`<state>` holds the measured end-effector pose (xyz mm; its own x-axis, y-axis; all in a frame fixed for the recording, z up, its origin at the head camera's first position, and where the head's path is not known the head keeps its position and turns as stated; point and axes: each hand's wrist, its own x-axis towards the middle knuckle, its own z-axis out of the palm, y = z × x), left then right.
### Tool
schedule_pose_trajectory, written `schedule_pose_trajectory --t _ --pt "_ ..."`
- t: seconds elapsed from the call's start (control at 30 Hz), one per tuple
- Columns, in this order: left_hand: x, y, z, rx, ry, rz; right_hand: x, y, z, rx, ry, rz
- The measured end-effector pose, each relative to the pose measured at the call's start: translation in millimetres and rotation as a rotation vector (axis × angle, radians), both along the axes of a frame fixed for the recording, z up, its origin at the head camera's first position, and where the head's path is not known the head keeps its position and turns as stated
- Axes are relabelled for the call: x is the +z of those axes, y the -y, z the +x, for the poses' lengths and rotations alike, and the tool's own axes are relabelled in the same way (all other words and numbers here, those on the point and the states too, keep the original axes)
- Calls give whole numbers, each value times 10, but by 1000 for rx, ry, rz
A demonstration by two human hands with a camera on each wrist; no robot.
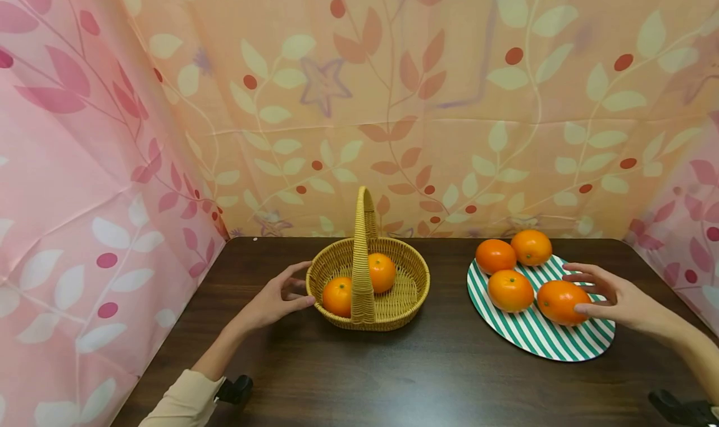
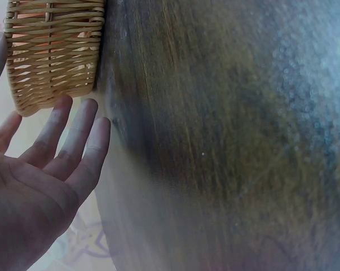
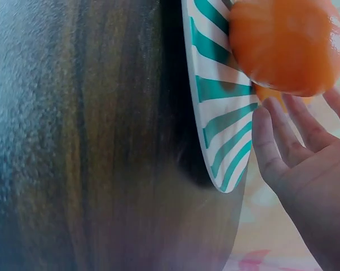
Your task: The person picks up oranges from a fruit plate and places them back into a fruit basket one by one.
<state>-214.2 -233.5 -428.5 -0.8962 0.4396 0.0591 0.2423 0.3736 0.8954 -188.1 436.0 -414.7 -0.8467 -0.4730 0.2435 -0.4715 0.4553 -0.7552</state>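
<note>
A yellow wicker basket [image 1: 415,302] with a tall handle stands at the middle of the table, holding two oranges; one orange [image 1: 382,273] is at its centre and another [image 1: 336,297] lies at its left, partly behind the handle. My left hand [image 1: 278,297] is at the basket's left rim with fingers spread; the left wrist view shows the fingertips [image 2: 89,107] by the wicker side. On the right, my right hand [image 1: 618,296] reaches around the nearest orange [image 1: 563,303], fingers loosely extended. Its thumb appears to touch that orange; firm contact cannot be made out.
A green-and-white striped oval plate [image 1: 584,346] carries several oranges, including ones at the back [image 1: 531,247], the left [image 1: 495,256] and the middle [image 1: 510,291]. The dark wooden table [image 1: 393,377] ends at a patterned curtain [image 1: 393,102] behind.
</note>
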Motion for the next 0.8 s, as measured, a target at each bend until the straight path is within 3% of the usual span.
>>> schedule_pose_trajectory --t 0.23,0.43,0.8 --pt "-5 1 -2 3 19 10 -52 51 19 -68 24 87" --pt "1 -8 3 6 9 10 -39 62 33 -109 16 97" --pt "5 -7 5 5 -2 -2 185 27 -10 -135 -28 56"
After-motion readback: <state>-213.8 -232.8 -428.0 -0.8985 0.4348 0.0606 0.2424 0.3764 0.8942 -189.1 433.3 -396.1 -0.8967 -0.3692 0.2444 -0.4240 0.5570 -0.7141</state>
